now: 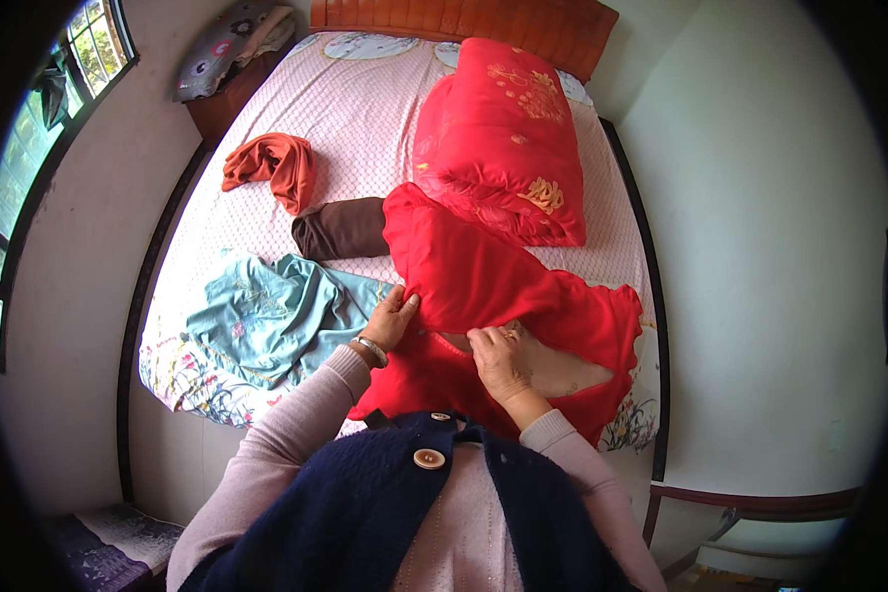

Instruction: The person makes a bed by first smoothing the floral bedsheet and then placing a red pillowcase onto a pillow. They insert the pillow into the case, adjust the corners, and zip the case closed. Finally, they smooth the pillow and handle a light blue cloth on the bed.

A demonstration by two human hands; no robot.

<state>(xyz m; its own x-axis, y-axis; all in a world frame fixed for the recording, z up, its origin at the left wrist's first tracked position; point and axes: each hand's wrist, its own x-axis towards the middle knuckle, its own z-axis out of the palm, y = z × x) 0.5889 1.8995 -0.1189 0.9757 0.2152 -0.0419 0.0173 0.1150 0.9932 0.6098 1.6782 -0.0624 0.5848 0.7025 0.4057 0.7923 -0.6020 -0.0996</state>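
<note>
A red cloth cover with ruffled edges (481, 266), perhaps a pillowcase, lies loosely spread before me at the near side of the bed. My left hand (390, 318) pinches its left edge between thumb and fingers, with a bracelet on the wrist. At the opening in its middle, my right hand (497, 359) has its fingers curled on the red edge. Beige patterned fabric (562, 366) shows through that opening, beside my right hand. Left of my left hand lies a crumpled teal embroidered cloth (274, 318). A folded dark brown cloth (344, 229) runs partly under the red cover.
A folded red quilt (510, 148) sits on the bed (362, 111) behind the cover. An orange-brown garment (277, 166) lies further left. Beyond are the wooden headboard (459, 18) and a bedside cabinet (226, 107) with cushions. A wall (755, 222) stands close on the right.
</note>
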